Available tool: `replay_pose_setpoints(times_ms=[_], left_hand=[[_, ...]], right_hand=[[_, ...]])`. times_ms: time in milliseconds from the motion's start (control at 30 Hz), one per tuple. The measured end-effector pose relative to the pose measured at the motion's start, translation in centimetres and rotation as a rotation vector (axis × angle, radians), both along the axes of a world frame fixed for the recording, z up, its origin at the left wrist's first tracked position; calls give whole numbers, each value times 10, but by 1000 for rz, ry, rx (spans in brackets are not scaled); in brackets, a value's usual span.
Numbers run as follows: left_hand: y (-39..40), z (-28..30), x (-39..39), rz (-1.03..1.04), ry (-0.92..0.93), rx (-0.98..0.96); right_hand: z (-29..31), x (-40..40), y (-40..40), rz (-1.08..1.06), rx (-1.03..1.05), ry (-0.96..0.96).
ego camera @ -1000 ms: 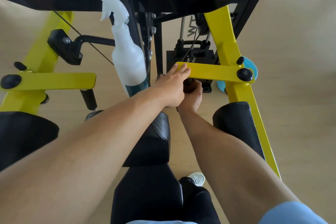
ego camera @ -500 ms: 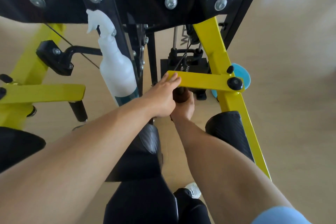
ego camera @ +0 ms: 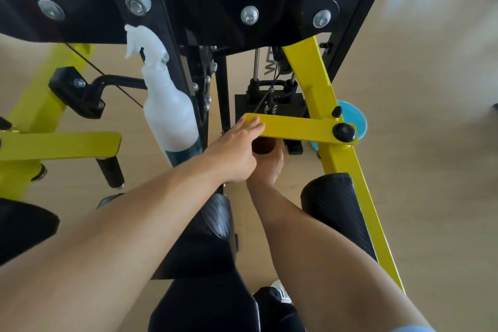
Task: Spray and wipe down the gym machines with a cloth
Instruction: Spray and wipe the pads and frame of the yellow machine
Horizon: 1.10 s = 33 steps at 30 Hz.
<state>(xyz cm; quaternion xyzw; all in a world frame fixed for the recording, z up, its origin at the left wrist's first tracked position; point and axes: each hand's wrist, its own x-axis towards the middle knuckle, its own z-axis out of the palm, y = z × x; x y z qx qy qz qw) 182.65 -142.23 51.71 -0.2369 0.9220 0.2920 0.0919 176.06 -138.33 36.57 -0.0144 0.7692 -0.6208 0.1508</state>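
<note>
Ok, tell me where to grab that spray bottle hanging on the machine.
Grip the spray bottle by its narrow neck just under the white trigger head, coming from the left, probably with the left hand. It hangs upright against the black frame post on its right, so only its left side is open for fingers.

Single head-worn view, steeply downward, close over both forearms, edges perhaps slightly blurred.

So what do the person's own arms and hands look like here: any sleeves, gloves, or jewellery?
Both forearms are bare from wrist to past the elbow. The left hand and right hand wear no gloves, and no watch, band or ring shows. A light blue sleeve edge appears at the right upper arm, bottom of the view. No sleeve shows on the left arm.
</note>
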Motion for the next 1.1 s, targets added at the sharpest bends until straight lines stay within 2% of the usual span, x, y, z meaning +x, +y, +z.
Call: replay_pose_setpoints(times_ms=[167,233,400,467,500,567,600,700,800,900,1100], left_hand=[[1,0,1,2,-11,11],[0,2,2,10,-13,19],[0,3,1,21,0,35],[0,3,0,21,-1,33],[0,3,0,22,-3,32],[0,3,-1,23,-9,32],[0,3,-1,25,-9,35],[0,2,-2,32,-2,41],[0,1,-2,35,3,40],[1,1,-1,30,4,31],[0,1,-1,31,7,29]], right_hand=[[-22,-1,16,-45,92,-211],[-21,5,18,-91,90,-168],[-6,22,15,-214,336,-74],[-5,26,14,-205,266,120],[-4,26,13,-173,158,159],[4,27,9,-113,-61,27],[5,26,8,-89,-85,-24],[-5,13,8,-28,55,-38],[-19,-1,9,7,298,-96],[-18,9,6,3,503,24],[-3,14,5,40,392,136]])
